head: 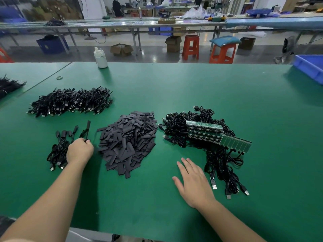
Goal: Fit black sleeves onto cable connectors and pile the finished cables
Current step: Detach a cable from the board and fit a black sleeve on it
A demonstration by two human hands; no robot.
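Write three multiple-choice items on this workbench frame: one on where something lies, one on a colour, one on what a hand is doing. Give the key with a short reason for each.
1. Where does the heap of loose black sleeves lie?
A. Between the small cable pile by the left hand and the cable bundle with green circuit boards
B. Inside the blue bin
C. Beside the white bottle

2. What colour is the table mat?
A. Grey
B. Green
C. Blue

3. What is the left hand doing?
A. Lying flat on the mat
B. Lifting the bottle
C. Gripping a black cable at the small pile

Key:
1 A: the sleeves sit mid-table, with the small cable pile to their left and the bundle with circuit boards to their right.
2 B: the mat is green throughout.
3 C: its fingers curl round a sleeved cable; it is the right hand that is spread open over the mat.
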